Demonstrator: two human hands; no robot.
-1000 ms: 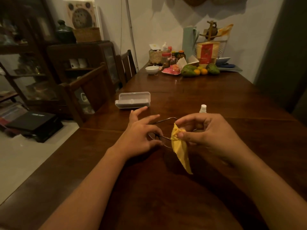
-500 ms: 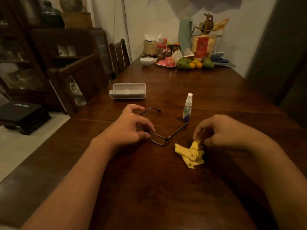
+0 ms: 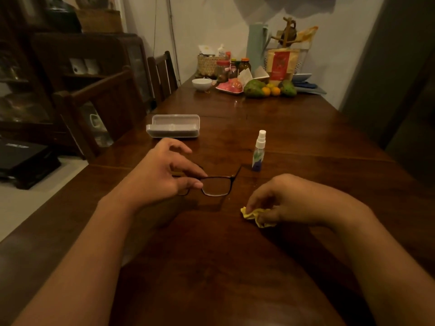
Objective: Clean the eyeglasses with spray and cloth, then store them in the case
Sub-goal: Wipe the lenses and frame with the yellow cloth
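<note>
Dark-framed eyeglasses are held a little above the wooden table, facing me, with my left hand pinching the frame at the bridge; one lens is hidden behind my fingers. To the right, my right hand rests on the table with its fingertips on a crumpled yellow cloth. A small spray bottle with a white top stands upright just beyond the glasses. Farther back on the left lies a closed translucent glasses case.
Fruit, jars, a white bowl, a basket and bags crowd the far end of the table. Dark wooden chairs stand along the left edge, with a cabinet behind them. A wall or door runs along the right.
My right hand lowered the yellow cloth from the glasses down onto the table, where it stays. My left hand turned the glasses and lifted them upright.
</note>
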